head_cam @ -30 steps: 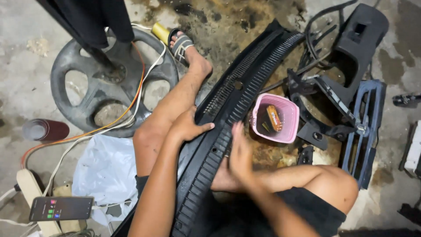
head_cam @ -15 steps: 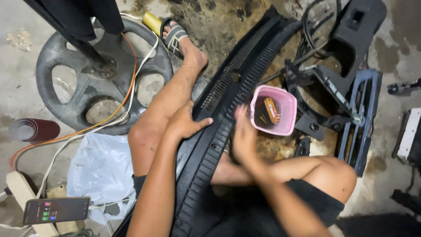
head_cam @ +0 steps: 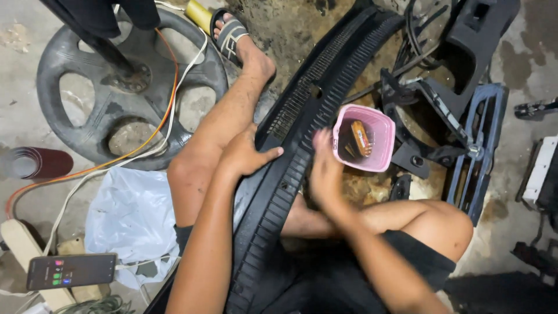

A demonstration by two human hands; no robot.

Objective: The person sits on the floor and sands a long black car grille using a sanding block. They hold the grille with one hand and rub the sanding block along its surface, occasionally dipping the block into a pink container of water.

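Head view: a long black ribbed plastic trim panel (head_cam: pixel 302 145) lies slantwise across the person's lap, running from about 7 o'clock near the shorts up to 1 o'clock on the stained concrete floor (head_cam: pixel 23 75). The left hand (head_cam: pixel 247 156) rests flat on the panel's left edge near its middle, fingers spread and pressing it down, not curled round anything. The right hand (head_cam: pixel 325 174) sits on the panel's right edge, just beside a small pink plastic basket (head_cam: pixel 381 160) at 3 o'clock from it; the hand is blurred, so I cannot tell whether its fingers are closed on something small.

The basket holds an orange block-shaped object (head_cam: pixel 361 138) and some dark bits. As far as one can judge, the work on the panel is midway: it is steadied and being handled along its middle, with no part visibly taken off.

At 10 o'clock lies a grey steering wheel (head_cam: pixel 75 64) with white and orange cables (head_cam: pixel 168 110) over it; at 8 o'clock, a phone with a lit screen (head_cam: pixel 71 271) beside a white plastic bag (head_cam: pixel 131 218). Black frame parts (head_cam: pixel 459 70) lie at 2 o'clock.
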